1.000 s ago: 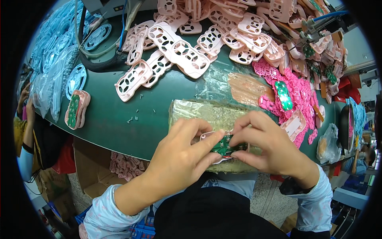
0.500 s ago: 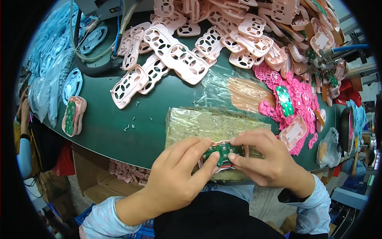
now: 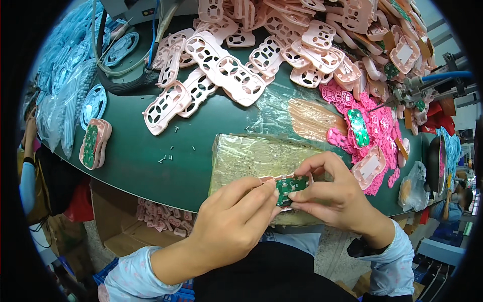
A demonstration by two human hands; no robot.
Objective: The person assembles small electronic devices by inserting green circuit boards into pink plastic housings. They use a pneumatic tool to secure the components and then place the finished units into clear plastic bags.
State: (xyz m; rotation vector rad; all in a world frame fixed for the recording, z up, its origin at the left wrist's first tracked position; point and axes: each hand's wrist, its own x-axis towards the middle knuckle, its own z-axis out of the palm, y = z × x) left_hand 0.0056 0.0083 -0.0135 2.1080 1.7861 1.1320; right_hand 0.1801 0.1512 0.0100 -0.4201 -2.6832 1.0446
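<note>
A green circuit board (image 3: 291,188) sits at the pink plastic shell (image 3: 266,178) between my hands, over the near part of a film-wrapped block. My left hand (image 3: 234,214) is closed on the shell's left end, its thumb and fingertips by the board's left edge. With thumb and index finger, my right hand (image 3: 334,194) pinches the right part of the board. My fingers hide much of the shell, and whether the board lies fully inside it I cannot tell. Below the hands is the wrapped yellowish block (image 3: 246,156).
Pink shells (image 3: 239,80) pile up at the back. Bright pink keypads (image 3: 380,126) lie right, with another green board (image 3: 358,127) on top. Small screws (image 3: 171,148) are scattered left of the block. A shell with a board (image 3: 90,146) stands at the left edge. A tool arm (image 3: 417,88) juts in from the right.
My right-hand fingers have lifted and shifted slightly, and more of the board's right part shows. My left fingers have drawn closer together at the shell's left end.
</note>
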